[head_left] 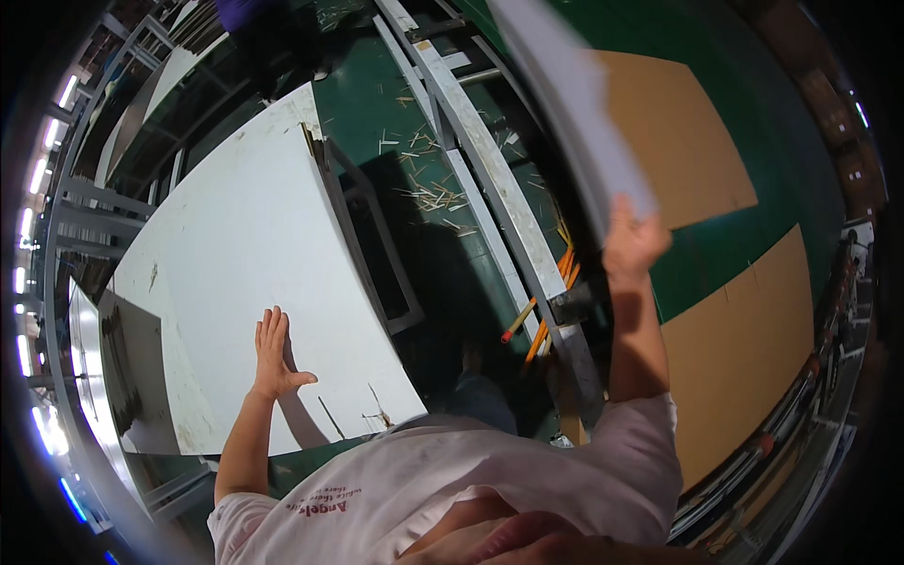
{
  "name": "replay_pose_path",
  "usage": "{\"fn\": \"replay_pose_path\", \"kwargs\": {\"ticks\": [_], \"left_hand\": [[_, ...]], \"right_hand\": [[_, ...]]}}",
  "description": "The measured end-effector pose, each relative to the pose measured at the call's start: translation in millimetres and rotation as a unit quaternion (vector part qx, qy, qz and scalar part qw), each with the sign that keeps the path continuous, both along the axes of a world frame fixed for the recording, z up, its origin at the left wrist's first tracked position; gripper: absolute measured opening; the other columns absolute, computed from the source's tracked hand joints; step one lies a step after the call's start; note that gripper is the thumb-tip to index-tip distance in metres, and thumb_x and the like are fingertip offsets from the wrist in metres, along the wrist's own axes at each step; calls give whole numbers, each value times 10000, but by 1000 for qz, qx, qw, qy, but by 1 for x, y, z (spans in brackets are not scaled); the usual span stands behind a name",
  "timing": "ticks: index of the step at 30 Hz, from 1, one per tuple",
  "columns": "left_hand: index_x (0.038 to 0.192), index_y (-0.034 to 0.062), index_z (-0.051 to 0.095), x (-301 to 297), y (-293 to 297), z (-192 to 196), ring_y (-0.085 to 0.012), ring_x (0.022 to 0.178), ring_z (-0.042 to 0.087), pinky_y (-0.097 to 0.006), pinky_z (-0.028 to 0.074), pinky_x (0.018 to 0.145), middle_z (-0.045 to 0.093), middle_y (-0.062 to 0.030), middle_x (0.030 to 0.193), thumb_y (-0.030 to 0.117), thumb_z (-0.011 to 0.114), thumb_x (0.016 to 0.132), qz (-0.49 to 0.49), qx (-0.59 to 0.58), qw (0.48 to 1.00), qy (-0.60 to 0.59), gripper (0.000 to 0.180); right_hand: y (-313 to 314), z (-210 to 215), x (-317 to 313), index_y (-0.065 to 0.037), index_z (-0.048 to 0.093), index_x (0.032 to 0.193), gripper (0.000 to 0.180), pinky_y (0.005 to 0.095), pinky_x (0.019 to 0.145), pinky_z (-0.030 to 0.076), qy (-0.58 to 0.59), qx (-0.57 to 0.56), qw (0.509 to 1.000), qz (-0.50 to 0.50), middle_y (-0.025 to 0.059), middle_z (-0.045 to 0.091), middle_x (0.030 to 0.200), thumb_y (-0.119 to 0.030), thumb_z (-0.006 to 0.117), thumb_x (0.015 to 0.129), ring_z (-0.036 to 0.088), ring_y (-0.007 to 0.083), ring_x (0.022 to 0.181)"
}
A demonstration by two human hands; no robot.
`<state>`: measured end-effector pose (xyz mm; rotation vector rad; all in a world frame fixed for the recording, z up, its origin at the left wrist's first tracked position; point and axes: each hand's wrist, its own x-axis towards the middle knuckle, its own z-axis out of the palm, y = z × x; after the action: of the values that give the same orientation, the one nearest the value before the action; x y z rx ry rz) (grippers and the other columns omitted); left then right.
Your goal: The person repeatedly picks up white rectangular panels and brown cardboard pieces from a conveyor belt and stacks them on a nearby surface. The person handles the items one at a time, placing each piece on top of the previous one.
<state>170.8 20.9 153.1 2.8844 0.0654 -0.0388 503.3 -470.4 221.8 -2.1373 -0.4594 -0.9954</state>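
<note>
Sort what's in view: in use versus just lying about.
In use:
left hand flat on the white board
right hand gripping the raised grey sheet

Lying about:
wood splinters on the green floor
cardboard sheets
orange rods

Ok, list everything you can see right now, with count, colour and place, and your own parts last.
large flat panel: one, white, lying on the left, its near edge chipped
raised panel: one, white-grey, held up at the upper right
metal rail: one long, grey, running diagonally through the middle
brown sheets: two, on the green floor at the right
orange rods: a few, beside the rail's lower end
wood splinters: scattered, pale, on the green floor at top centre
shirt: one, light pink, bottom centre
left hand: flat on the large flat panel
right hand: gripping the raised panel's lower edge
</note>
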Motion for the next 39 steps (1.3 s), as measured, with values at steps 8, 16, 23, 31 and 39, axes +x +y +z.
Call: {"fn": "replay_pose_path", "kwargs": {"ticks": [8, 16, 23, 31, 39], "left_hand": [[1480, 31, 253, 1, 0, 0, -399, 1435, 164, -552, 80, 1147, 240, -202, 1536, 863, 615, 538, 12, -21, 1000, -1, 1307], [1468, 38, 278, -12, 2, 0, -391, 1434, 171, -537, 89, 1152, 263, -192, 1527, 869, 601, 540, 14, -26, 1000, 1, 1287], [1457, 29, 293, -10, 0, 4, -367, 1432, 181, -512, 88, 1161, 299, -193, 1507, 765, 714, 545, 11, -33, 999, -20, 1245], [1270, 85, 543, -50, -17, -6, -297, 1134, 534, -416, 444, 954, 552, -133, 1276, 522, 618, 834, 167, -392, 899, 96, 622], [1033, 108, 679, -216, -83, 10, -332, 846, 642, -410, 512, 757, 675, -141, 921, 329, 677, 793, -20, -288, 957, 14, 327]], "right_hand": [[15, -225, 115, 53, 553, 1193, 552, 412, 835, 508, 411, 561, 696, -179, 159, 622, 1117, -270, 768, 801, 611, 288, 963], [87, -128, 177, 10, 582, 1109, 372, 388, 776, 538, 428, 649, 592, 210, 114, 616, 1051, 15, 683, 751, 616, 260, 945], [152, -24, -24, 43, 504, 1261, 480, 398, 961, 470, 428, 616, 615, 243, 135, 550, 1233, 70, 630, 799, 547, 281, 1113], [246, -35, -303, -55, 421, 1359, 617, 353, 989, 425, 518, 534, 587, 321, 71, 516, 1262, 67, 651, 799, 508, 224, 1149], [302, -54, -442, 56, 537, 1139, 302, 398, 834, 559, 771, 400, 386, 310, 170, 622, 1068, -159, 596, 937, 638, 289, 952]]}}
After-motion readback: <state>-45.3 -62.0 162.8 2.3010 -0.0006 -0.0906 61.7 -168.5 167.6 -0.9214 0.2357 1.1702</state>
